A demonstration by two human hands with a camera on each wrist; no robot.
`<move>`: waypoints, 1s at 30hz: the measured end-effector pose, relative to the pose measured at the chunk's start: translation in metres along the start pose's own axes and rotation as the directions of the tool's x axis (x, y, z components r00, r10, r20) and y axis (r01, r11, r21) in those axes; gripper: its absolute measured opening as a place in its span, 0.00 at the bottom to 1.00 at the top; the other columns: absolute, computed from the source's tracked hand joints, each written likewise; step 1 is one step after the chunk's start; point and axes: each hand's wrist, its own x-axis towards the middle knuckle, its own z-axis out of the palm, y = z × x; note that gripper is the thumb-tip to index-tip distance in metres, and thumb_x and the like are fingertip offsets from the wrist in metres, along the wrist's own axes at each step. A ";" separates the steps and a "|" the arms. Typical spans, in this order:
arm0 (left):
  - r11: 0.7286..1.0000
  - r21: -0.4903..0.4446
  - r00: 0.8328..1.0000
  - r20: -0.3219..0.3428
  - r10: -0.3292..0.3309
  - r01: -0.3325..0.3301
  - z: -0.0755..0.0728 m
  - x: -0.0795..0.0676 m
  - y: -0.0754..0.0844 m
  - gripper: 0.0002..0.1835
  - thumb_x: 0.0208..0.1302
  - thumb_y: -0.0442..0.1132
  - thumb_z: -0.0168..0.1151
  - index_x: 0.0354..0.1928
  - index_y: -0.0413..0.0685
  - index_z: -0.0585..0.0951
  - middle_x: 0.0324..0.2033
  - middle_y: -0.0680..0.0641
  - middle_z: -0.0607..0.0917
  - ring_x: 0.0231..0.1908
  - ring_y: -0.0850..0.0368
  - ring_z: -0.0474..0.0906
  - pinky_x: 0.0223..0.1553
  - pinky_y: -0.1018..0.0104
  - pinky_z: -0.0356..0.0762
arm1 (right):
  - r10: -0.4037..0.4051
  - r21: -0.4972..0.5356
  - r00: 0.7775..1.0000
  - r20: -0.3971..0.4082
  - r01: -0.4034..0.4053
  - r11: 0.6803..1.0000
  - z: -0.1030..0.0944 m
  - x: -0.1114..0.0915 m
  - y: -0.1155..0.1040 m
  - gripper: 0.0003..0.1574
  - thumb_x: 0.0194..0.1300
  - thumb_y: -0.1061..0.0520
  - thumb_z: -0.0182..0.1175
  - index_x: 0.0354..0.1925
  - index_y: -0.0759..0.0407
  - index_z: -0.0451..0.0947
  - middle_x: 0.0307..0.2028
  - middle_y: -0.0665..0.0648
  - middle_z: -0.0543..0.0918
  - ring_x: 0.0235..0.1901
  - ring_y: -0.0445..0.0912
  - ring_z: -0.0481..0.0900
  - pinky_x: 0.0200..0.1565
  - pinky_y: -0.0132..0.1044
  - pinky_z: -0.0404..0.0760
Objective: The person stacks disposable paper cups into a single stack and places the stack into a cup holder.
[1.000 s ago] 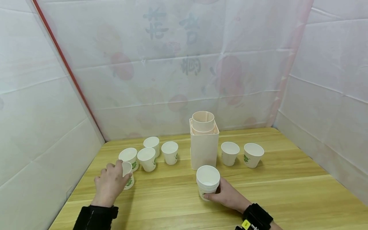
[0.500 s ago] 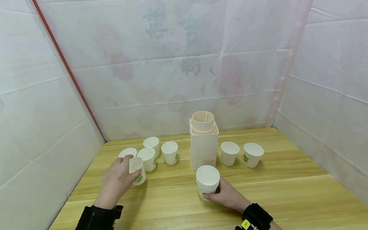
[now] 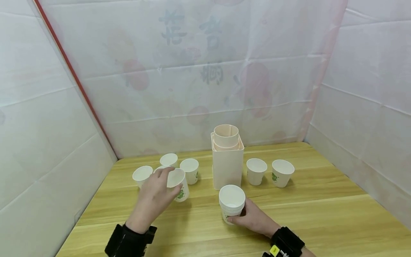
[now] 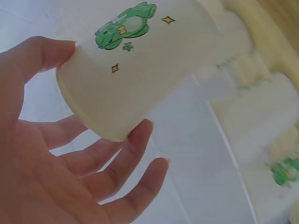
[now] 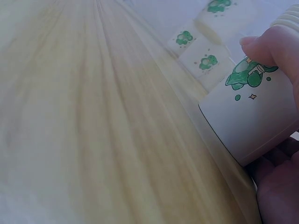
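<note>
My left hand [image 3: 155, 194] pinches a white paper cup [image 3: 180, 189] by its rim, thumb on one side and fingers on the other. A green cartoon print shows on that cup's side in the left wrist view. The cup is upright and overlaps another paper cup [image 3: 161, 168] behind it in the head view. Toward the front middle of the table, my right hand [image 3: 252, 217] grips a stack of nested paper cups [image 3: 232, 203] from its right side. In the right wrist view the thumb lies across the stack's green print, and the stack's base sits at the wooden surface.
A tall cream square holder with a round tube [image 3: 228, 160] stands behind the stack. Single paper cups stand left of it, among them a far-left cup [image 3: 142, 175] and a cup [image 3: 190, 170] nearer the holder. Two more, a cup [image 3: 256, 171] and a cup [image 3: 283, 173], stand right.
My left hand has lifted its cup from the left side and carried it rightward, in front of the other cups. The right hand and its stack have stayed in place.
</note>
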 end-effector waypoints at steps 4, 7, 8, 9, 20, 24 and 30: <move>0.997 -0.032 0.998 -0.029 0.062 -0.063 0.002 0.006 0.016 0.29 0.53 0.51 0.64 0.56 0.47 0.70 0.48 0.42 0.77 0.47 0.49 0.72 0.43 0.54 0.74 | -0.013 -0.002 1.000 0.002 0.013 1.000 0.000 0.001 -0.001 0.43 0.52 0.54 0.68 0.61 0.49 0.56 0.55 0.55 0.70 0.54 0.49 0.67 0.55 0.48 0.65; 0.991 -0.049 0.991 -0.055 0.122 -0.124 0.004 0.010 0.029 0.29 0.54 0.51 0.62 0.56 0.49 0.70 0.50 0.44 0.76 0.48 0.50 0.71 0.44 0.55 0.74 | -0.037 -0.004 0.999 0.009 0.037 0.999 -0.001 0.001 -0.002 0.43 0.53 0.54 0.67 0.62 0.51 0.56 0.55 0.56 0.70 0.54 0.49 0.67 0.55 0.48 0.66; 0.987 -0.058 0.987 -0.066 0.146 -0.150 0.005 0.012 0.034 0.28 0.54 0.51 0.62 0.56 0.49 0.70 0.50 0.45 0.76 0.49 0.51 0.71 0.45 0.55 0.74 | -0.039 -0.003 0.999 0.010 0.039 0.999 -0.001 0.001 -0.002 0.43 0.53 0.54 0.67 0.62 0.51 0.56 0.55 0.56 0.70 0.54 0.50 0.68 0.54 0.48 0.66; 0.983 -0.069 0.983 -0.073 0.167 -0.172 0.006 0.014 0.038 0.28 0.55 0.51 0.62 0.57 0.49 0.70 0.50 0.46 0.76 0.50 0.51 0.70 0.46 0.55 0.73 | -0.039 -0.005 0.999 0.010 0.039 0.999 0.000 0.001 -0.002 0.43 0.53 0.54 0.67 0.62 0.51 0.56 0.55 0.56 0.70 0.54 0.49 0.68 0.54 0.48 0.66; 0.931 -0.155 0.943 -0.106 0.316 -0.330 0.020 0.023 0.074 0.28 0.58 0.50 0.60 0.58 0.48 0.68 0.53 0.49 0.75 0.50 0.54 0.70 0.47 0.58 0.73 | -0.021 -0.002 1.000 0.023 0.021 1.000 0.000 0.002 0.000 0.43 0.53 0.53 0.67 0.62 0.47 0.56 0.55 0.55 0.70 0.53 0.49 0.68 0.54 0.48 0.67; 0.911 -0.161 0.923 -0.131 0.361 -0.379 0.027 0.023 0.082 0.29 0.58 0.49 0.61 0.59 0.47 0.67 0.54 0.48 0.74 0.51 0.54 0.69 0.49 0.59 0.72 | -0.016 -0.010 1.000 0.026 0.017 1.000 -0.001 0.003 0.002 0.42 0.53 0.53 0.67 0.61 0.45 0.56 0.54 0.54 0.70 0.53 0.48 0.69 0.54 0.48 0.67; 0.891 -0.182 0.907 -0.148 0.394 -0.416 0.032 0.024 0.090 0.30 0.59 0.50 0.61 0.61 0.47 0.65 0.56 0.46 0.72 0.55 0.55 0.66 0.53 0.60 0.70 | -0.012 0.001 0.999 0.038 0.012 1.000 -0.002 0.002 0.001 0.41 0.54 0.53 0.66 0.61 0.44 0.56 0.54 0.55 0.71 0.52 0.48 0.70 0.53 0.48 0.68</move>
